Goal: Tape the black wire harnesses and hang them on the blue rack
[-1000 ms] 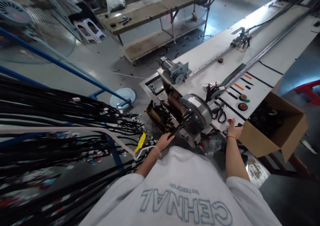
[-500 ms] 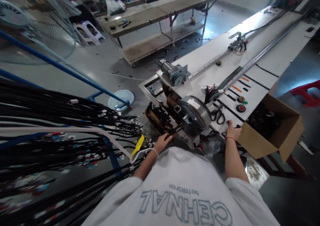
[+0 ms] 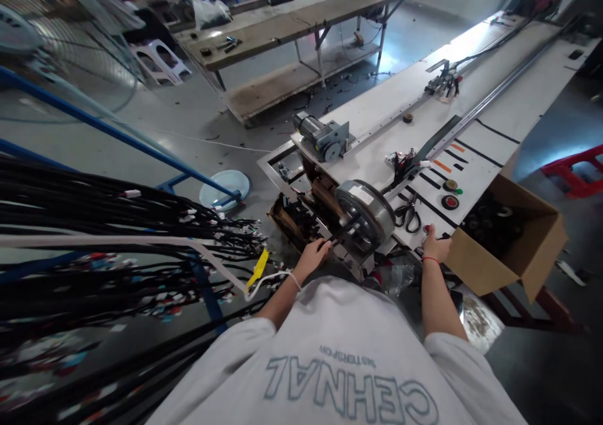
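My left hand reaches into the open end of a long white conveyor bench, its fingers curled on a dark part below a large round metal drum. What the fingers hold is too small to name. My right hand rests closed at the bench's near edge, thumb up beside a small red button. Black scissors lie just beyond it. A white cord loops round my left wrist.
Bundles of black wire harnesses on a blue rack fill the left. An open cardboard box of tape rolls hangs at the right. A grey motor sits on the bench. A wooden workbench, a fan and a red stool stand around.
My left hand has slid a little further in under the drum. My right hand stays at the bench edge. The view has shifted slightly.
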A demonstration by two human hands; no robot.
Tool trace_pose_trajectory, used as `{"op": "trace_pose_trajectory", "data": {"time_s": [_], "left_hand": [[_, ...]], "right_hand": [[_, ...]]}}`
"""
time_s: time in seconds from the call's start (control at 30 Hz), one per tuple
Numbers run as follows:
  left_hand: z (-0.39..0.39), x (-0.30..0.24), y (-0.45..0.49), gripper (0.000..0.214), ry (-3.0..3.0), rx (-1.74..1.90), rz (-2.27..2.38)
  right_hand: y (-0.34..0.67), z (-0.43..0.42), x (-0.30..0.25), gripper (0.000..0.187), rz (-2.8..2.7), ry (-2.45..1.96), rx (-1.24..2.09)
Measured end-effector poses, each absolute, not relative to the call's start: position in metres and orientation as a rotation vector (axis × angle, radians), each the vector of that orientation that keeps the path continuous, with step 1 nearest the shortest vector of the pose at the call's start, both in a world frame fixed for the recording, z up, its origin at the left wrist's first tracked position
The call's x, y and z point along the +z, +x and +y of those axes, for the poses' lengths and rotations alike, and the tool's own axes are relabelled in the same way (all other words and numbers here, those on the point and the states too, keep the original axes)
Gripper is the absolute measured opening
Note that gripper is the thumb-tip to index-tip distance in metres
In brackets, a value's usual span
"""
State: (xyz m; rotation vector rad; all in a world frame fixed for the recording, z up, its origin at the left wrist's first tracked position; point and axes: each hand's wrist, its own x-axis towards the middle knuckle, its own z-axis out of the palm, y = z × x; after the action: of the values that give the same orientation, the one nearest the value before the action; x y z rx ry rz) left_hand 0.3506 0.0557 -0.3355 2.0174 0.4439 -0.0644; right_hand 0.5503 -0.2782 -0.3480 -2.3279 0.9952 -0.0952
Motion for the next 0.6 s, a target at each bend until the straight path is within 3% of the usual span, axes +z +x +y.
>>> {"op": "trace_pose_trajectory", "data": {"time_s": [0.6], "left_hand": [[0.0509, -0.3421, 0.3451, 0.04, 1.95, -0.137, 0.351]], "right_hand": [[0.5511, -0.2786, -0.3514, 0.071, 0.994, -2.331, -0.089]]}}
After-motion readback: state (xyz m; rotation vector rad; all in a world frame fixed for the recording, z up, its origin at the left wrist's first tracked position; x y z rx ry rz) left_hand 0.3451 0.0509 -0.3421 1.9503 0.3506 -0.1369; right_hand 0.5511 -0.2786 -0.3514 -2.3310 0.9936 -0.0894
